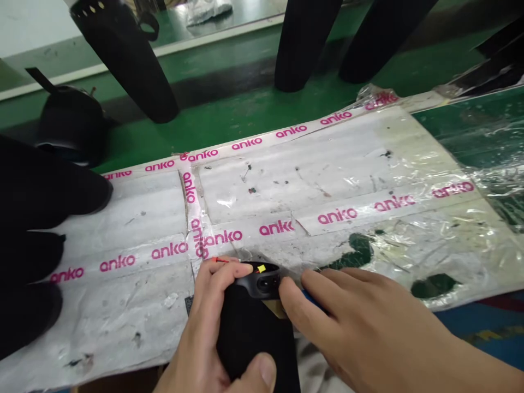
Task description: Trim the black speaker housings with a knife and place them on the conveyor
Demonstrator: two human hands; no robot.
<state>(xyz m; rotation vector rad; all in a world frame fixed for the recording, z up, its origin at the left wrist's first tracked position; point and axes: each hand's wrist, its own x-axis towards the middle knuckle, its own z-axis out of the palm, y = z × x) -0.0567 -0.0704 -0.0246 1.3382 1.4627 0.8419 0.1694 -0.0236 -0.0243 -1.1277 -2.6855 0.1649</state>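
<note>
Low in the middle: a black plastic tube part [249,333], left hand [200,338] curled tight around it. Beside it, right hand [368,327] nearly flat, fingertips touching its round top end. Probably light, hard, slippery; best gripped round the thick middle, away from the thin red wire [220,260]. Below, taped white cardboard [286,180] on a green surface [229,109]; tall black cones [123,60] behind.

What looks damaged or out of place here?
The taped white mat is worn: dark specks, wrinkled film, and torn holes showing green near the right hand. The black part in the left hand looks intact.
</note>
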